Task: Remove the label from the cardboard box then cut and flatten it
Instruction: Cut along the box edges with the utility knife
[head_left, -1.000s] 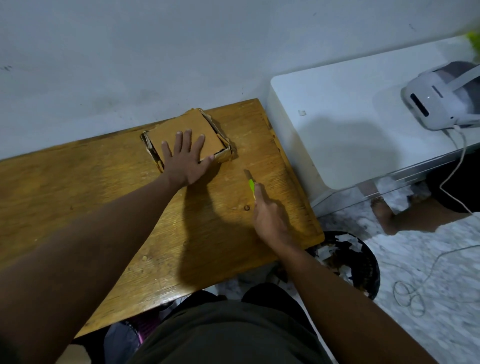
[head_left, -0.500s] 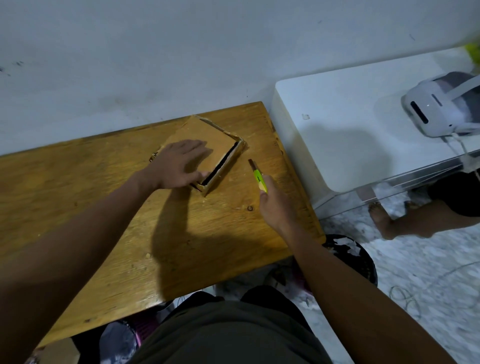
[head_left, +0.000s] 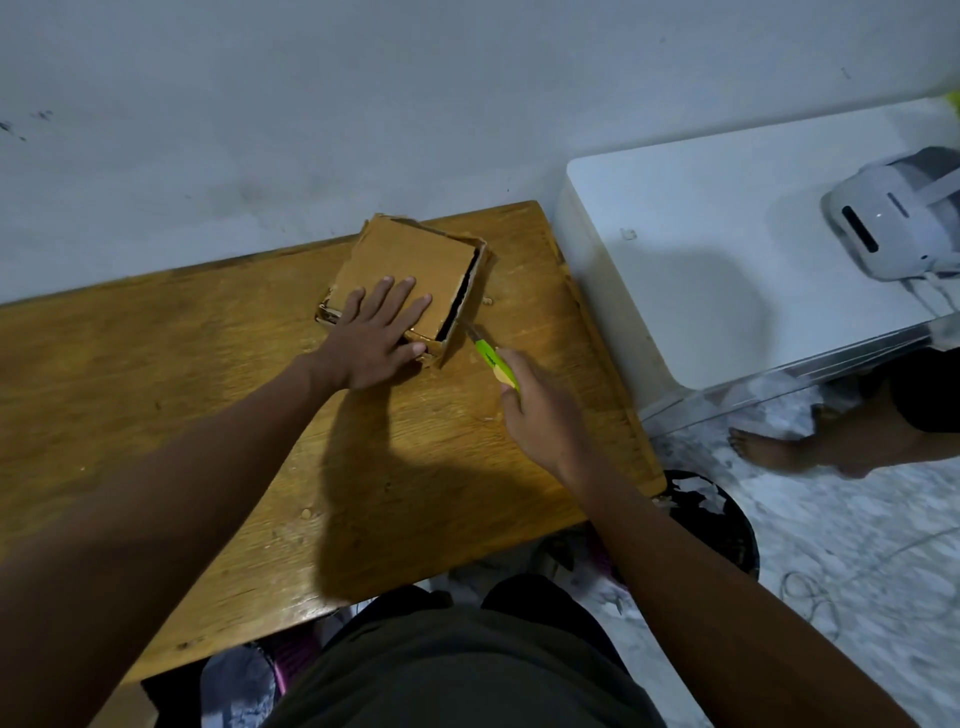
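Note:
A small brown cardboard box (head_left: 410, 260) lies on the wooden table (head_left: 208, 364) near the wall, with a dark gap open along its right side. My left hand (head_left: 376, 332) lies flat on the box top, fingers spread, pressing it down. My right hand (head_left: 540, 410) grips a green-handled cutter (head_left: 491, 358) whose blade tip touches the box's right front edge. No label is visible on the box.
A white cabinet (head_left: 727, 260) stands right of the table with a white headset device (head_left: 893, 223) on it. A black bin (head_left: 711, 514) with scraps sits on the floor by the table's corner. Another person's bare foot (head_left: 769, 447) is at right.
My left hand turned the box and now lies flat on top again. My right hand moved the cutter forward, from apart from the box to its right front edge.

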